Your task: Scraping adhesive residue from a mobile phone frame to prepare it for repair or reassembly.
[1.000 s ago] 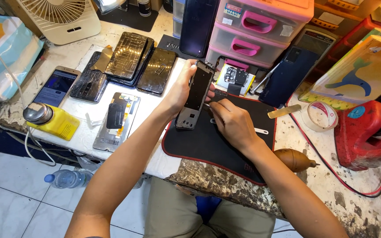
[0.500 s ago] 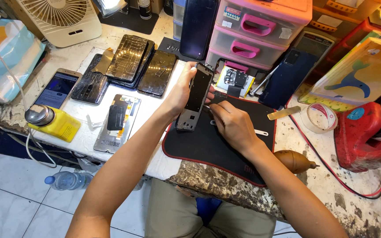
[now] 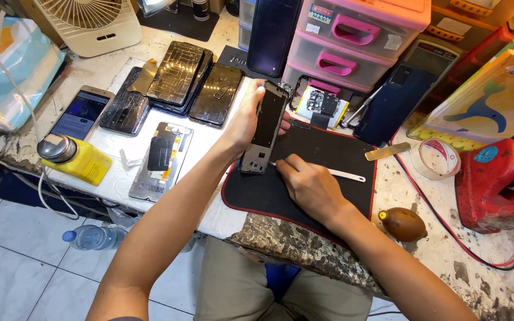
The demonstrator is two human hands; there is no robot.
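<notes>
The left hand (image 3: 246, 119) has its fingers (image 3: 259, 90) wrapped around the long edges of an opened phone frame (image 3: 264, 127), clamped on it and holding it tilted, its lower end resting on the black work mat (image 3: 322, 190). The right hand (image 3: 309, 185) lies on the mat just beside the frame's lower end, fingers curled together around something thin whose tip points at the frame's bottom corner; whether that is the near end of the white pry stick (image 3: 346, 175) lying across the mat to the right of the hand, I cannot tell.

The frame looks light, thin and stiff but easy to bend or crack, with bare parts showing on its inner face, so the side rails are the safe place to hold it, as the left hand does, and not the open middle.

Left of the mat, on the white bench top, lie a loose screen panel with an orange ribbon (image 3: 160, 160), a stack of dark cracked phones (image 3: 179, 74), and a yellow bottle with a metal cap (image 3: 74, 158). Beyond the mat stand pink drawers (image 3: 352, 35). Right of the mat sit a roll of tape (image 3: 436, 159), a brown rubber bulb (image 3: 403, 223) and a red tool (image 3: 495, 184).
</notes>
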